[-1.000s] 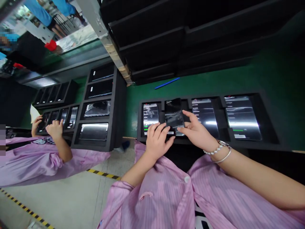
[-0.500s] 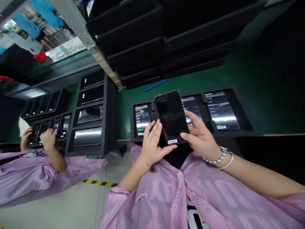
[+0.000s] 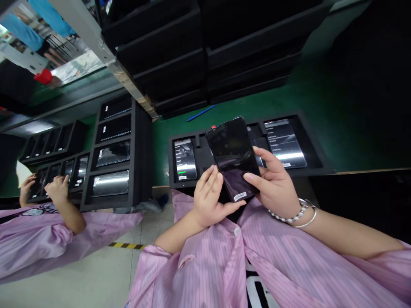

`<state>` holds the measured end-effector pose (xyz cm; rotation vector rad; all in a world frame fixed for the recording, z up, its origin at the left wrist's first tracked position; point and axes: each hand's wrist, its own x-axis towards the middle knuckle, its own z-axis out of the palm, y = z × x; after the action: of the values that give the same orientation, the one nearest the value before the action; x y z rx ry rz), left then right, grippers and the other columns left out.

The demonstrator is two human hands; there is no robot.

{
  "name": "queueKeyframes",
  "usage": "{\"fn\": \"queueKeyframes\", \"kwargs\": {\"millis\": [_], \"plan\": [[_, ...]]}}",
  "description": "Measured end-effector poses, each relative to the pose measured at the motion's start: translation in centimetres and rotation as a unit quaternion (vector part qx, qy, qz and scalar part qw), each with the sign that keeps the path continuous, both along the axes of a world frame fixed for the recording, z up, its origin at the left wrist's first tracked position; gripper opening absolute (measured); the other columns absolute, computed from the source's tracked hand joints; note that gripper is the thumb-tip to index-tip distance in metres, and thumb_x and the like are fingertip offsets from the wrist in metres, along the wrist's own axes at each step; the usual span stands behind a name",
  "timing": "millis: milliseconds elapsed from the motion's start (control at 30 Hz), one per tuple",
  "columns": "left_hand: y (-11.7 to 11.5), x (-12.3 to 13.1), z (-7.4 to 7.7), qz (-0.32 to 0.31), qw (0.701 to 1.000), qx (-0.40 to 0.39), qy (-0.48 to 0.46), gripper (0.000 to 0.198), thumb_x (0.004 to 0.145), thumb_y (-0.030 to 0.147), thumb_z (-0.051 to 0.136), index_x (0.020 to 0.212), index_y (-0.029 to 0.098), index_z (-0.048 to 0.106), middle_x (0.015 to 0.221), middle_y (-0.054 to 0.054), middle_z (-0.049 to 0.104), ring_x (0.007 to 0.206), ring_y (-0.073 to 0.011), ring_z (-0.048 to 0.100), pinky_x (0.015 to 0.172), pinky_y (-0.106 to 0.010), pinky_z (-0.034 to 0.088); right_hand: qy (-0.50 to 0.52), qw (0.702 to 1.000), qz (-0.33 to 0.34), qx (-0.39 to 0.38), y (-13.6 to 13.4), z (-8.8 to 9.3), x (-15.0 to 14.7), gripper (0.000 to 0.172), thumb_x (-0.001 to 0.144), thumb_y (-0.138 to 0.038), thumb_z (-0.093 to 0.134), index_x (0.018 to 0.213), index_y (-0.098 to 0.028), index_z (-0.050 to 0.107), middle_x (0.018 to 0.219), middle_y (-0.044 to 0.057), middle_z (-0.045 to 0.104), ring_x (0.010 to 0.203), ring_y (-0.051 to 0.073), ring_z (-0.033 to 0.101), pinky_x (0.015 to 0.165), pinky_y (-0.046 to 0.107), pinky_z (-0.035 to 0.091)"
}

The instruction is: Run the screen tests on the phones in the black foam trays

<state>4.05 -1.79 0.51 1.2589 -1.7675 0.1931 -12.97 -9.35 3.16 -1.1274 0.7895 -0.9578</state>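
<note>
A dark smartphone is held upright at a slant between both hands, its black screen facing me, with a white label at the bottom and a red tab at the top. My left hand supports its left side and lower edge, fingers bent against the side. My right hand grips the right edge, thumb over the front. Behind it lies a black foam tray. A lit phone sits in its left slot, another phone in its right slot, and one between is partly hidden by the held phone.
A blue pen lies on the green bench behind the tray. Stacked black trays stand at the back. To the left, a tray holds several phones; beyond it a co-worker's hands are over another tray.
The held phone has tilted a little more, its lower end shifting right and nearer to me. Both hands keep their hold. The whole view has shifted slightly.
</note>
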Motion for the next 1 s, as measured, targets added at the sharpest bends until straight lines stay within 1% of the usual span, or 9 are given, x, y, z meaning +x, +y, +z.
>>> {"fn": "queueKeyframes", "kwargs": {"millis": [100, 233, 400, 567, 667, 767, 833, 933, 1000], "plan": [[-0.06, -0.33, -0.33, 0.003, 1.000, -0.001, 0.003, 0.096, 0.088, 0.061, 0.069, 0.162, 0.017, 0.025, 0.141, -0.017, 0.062, 0.139, -0.0328, 0.055, 0.110, -0.055, 0.053, 0.008, 0.999, -0.021, -0.030, 0.25, 0.26, -0.28, 0.057, 0.088, -0.043, 0.081, 0.137, -0.034, 0.053, 0.088, 0.000, 0.071, 0.073, 0.022, 0.069, 0.071, 0.039, 0.064], [0.00, -0.44, -0.65, -0.005, 1.000, 0.005, 0.011, 0.096, 0.088, 0.062, 0.069, 0.161, 0.018, 0.025, 0.144, -0.018, 0.060, 0.140, -0.0330, 0.053, 0.117, -0.058, 0.046, -0.006, 0.998, -0.029, -0.050, 0.52, 0.24, -0.54, 0.053, 0.090, -0.039, 0.080, 0.137, -0.033, 0.055, 0.085, -0.001, 0.071, 0.067, 0.018, 0.067, 0.064, 0.032, 0.062], [-0.01, -0.43, -0.80, -0.022, 0.999, 0.008, 0.024, 0.101, 0.084, 0.061, 0.074, 0.161, 0.018, 0.025, 0.148, -0.018, 0.057, 0.140, -0.0332, 0.053, 0.121, -0.060, 0.039, -0.010, 0.997, -0.033, -0.064, 0.49, 0.11, -0.60, 0.052, 0.091, -0.039, 0.080, 0.138, -0.030, 0.057, 0.088, 0.000, 0.072, 0.070, 0.018, 0.069, 0.064, 0.029, 0.062], [-0.05, -0.48, -0.25, -0.017, 1.000, -0.001, 0.010, 0.097, 0.087, 0.058, 0.073, 0.160, 0.012, 0.029, 0.148, -0.019, 0.057, 0.148, -0.0295, 0.044, 0.129, -0.052, 0.027, -0.014, 0.997, -0.037, -0.072, 0.46, 0.09, -0.55, 0.051, 0.092, -0.036, 0.080, 0.138, -0.030, 0.058, 0.088, 0.000, 0.073, 0.069, 0.016, 0.069, 0.067, 0.028, 0.063], [-0.13, -0.57, -0.02, -0.025, 1.000, -0.005, 0.014, 0.097, 0.088, 0.056, 0.073, 0.159, 0.009, 0.028, 0.148, -0.021, 0.056, 0.146, -0.0282, 0.046, 0.131, -0.050, 0.022, -0.015, 0.996, -0.035, -0.078, 0.53, 0.12, -0.64, 0.050, 0.092, -0.035, 0.079, 0.138, -0.031, 0.059, 0.086, 0.000, 0.072, 0.067, 0.016, 0.068, 0.063, 0.026, 0.062], [-0.25, -0.59, -0.07, -0.034, 0.999, -0.003, 0.021, 0.098, 0.087, 0.056, 0.074, 0.160, 0.010, 0.026, 0.149, -0.021, 0.055, 0.143, -0.0280, 0.051, 0.130, -0.052, 0.022, -0.019, 0.996, -0.032, -0.081, 0.63, 0.10, -0.79, 0.049, 0.094, -0.031, 0.077, 0.139, -0.033, 0.058, 0.080, -0.002, 0.070, 0.065, 0.014, 0.066, 0.059, 0.022, 0.058], [-0.30, -0.49, -0.14, -0.041, 0.999, 0.003, 0.025, 0.097, 0.088, 0.057, 0.073, 0.161, 0.012, 0.026, 0.151, -0.020, 0.054, 0.144, -0.0283, 0.049, 0.130, -0.053, 0.024, -0.016, 0.996, -0.035, -0.082, 0.68, 0.05, -0.80, 0.050, 0.094, -0.031, 0.077, 0.140, -0.033, 0.057, 0.078, -0.003, 0.070, 0.063, 0.014, 0.065, 0.058, 0.022, 0.058], [-0.30, -0.20, -0.13, -0.048, 0.998, 0.006, 0.026, 0.096, 0.089, 0.058, 0.071, 0.161, 0.015, 0.025, 0.155, -0.018, 0.050, 0.151, -0.0289, 0.038, 0.128, -0.054, 0.027, -0.003, 0.994, -0.041, -0.096, 0.71, 0.01, -0.67, 0.051, 0.094, -0.035, 0.077, 0.141, -0.031, 0.056, 0.080, -0.002, 0.069, 0.061, 0.014, 0.063, 0.058, 0.025, 0.058], [-0.31, 0.02, -0.12, -0.051, 0.998, 0.008, 0.023, 0.096, 0.088, 0.056, 0.073, 0.161, 0.015, 0.025, 0.157, -0.018, 0.047, 0.155, -0.0289, 0.029, 0.128, -0.052, 0.029, 0.010, 0.993, -0.036, -0.113, 0.64, 0.03, -0.55, 0.053, 0.096, -0.040, 0.075, 0.143, -0.030, 0.053, 0.079, -0.002, 0.068, 0.059, 0.015, 0.063, 0.058, 0.027, 0.059]]}}
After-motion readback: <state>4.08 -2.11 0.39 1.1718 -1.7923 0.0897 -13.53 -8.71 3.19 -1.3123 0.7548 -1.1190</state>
